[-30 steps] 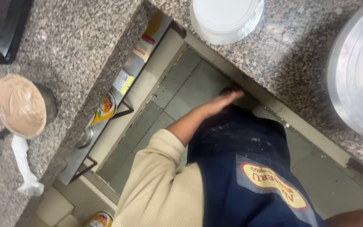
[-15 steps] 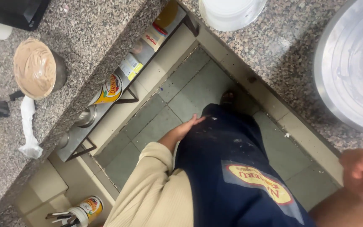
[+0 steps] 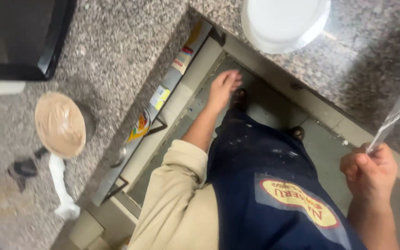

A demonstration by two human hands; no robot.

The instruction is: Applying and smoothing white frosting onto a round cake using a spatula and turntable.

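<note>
My left hand hangs low beside the edge of the granite counter, fingers loosely apart and holding nothing. It is nearest the shelf under the counter. My right hand is a closed fist at the lower right. It pinches the bottom of a thin, clear, shiny sheet that rises toward the upper right edge. I cannot tell what the sheet is. Between my arms hangs a dark blue apron with a yellow oval patch and pale specks.
A white round bowl sits on the counter at the top. At left are a round container covered in brown film, a black appliance and a white twisted wrapper. Cans stand on the lower shelf. Below is tiled floor.
My right hand has risen further into view, now gripping the shiny sheet. My left hand has swung forward toward the counter edge. The big metal bowl at right is out of view.
</note>
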